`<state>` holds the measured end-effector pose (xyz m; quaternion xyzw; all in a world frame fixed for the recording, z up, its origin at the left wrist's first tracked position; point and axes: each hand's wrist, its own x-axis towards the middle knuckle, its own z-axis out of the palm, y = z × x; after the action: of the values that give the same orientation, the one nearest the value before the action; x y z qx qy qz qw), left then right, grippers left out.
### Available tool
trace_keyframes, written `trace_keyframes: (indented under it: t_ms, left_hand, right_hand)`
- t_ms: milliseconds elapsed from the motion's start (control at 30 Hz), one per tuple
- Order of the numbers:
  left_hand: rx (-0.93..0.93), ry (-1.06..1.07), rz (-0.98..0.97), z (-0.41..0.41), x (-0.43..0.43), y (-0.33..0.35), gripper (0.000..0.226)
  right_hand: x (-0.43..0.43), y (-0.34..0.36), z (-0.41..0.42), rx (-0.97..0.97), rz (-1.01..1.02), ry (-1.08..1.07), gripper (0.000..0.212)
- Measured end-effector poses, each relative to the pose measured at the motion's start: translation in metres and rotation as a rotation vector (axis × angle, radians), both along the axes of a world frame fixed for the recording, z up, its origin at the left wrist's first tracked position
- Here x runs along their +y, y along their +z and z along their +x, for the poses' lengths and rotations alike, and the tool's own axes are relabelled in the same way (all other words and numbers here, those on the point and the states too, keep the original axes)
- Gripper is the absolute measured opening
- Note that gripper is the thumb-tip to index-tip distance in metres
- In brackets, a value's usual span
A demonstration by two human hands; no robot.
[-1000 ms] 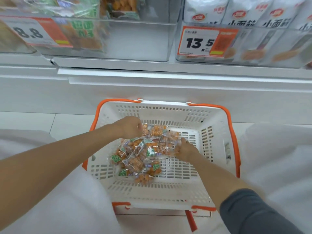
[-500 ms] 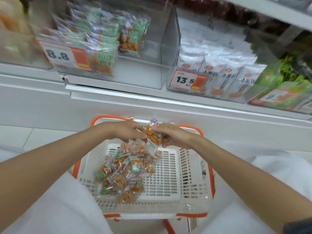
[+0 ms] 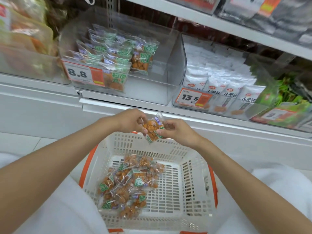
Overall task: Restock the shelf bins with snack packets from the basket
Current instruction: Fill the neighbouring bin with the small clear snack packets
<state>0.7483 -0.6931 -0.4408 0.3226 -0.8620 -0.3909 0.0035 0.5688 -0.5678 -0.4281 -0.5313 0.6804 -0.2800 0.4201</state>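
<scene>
A clear snack packet (image 3: 152, 127) of orange pieces with green print hangs above the far rim of the white basket (image 3: 190, 181). My left hand (image 3: 128, 120) pinches its left side and my right hand (image 3: 177, 130) pinches its right side. Several more of the same packets (image 3: 130, 183) lie heaped in the basket's left half. Straight ahead stands a clear shelf bin (image 3: 160, 80) with the 8.8 price tag (image 3: 84, 75); matching packets (image 3: 118, 56) fill its left part and its right part is bare.
To the right, a second clear bin (image 3: 219, 92) tagged 13.5 holds white packets. Green packs (image 3: 287, 105) lie further right, orange bags (image 3: 25, 34) far left. A white shelf ledge (image 3: 219, 122) juts out between hands and bins. An upper shelf (image 3: 236, 26) overhangs.
Both hands have risen out of the basket with one packet held between them, up to the basket's far rim. My view has tilted up, showing more of the shelf bins.
</scene>
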Motion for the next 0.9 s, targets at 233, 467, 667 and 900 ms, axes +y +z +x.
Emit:
trace_keyframes:
  t_ms: [233, 467, 667, 900]
  left_hand:
    - [0.585, 0.338, 0.081, 0.012, -0.031, 0.075, 0.026]
    - [0.083, 0.512, -0.777, 0.034, -0.066, 0.075, 0.04]
    - [-0.08, 0.476, -0.717, 0.028, -0.071, 0.064, 0.052]
    - [-0.099, 0.479, -0.697, 0.027, -0.067, 0.067, 0.052]
  right_hand:
    - [-0.029, 0.085, 0.006, 0.124, -0.24, -0.012, 0.009]
    - [-0.114, 0.143, 0.008, 0.308, -0.483, -0.18, 0.015]
    - [-0.202, 0.114, 0.013, 0.709, -0.154, -0.09, 0.049]
    - [-0.245, 0.065, 0.014, 0.392, -0.144, -0.434, 0.071]
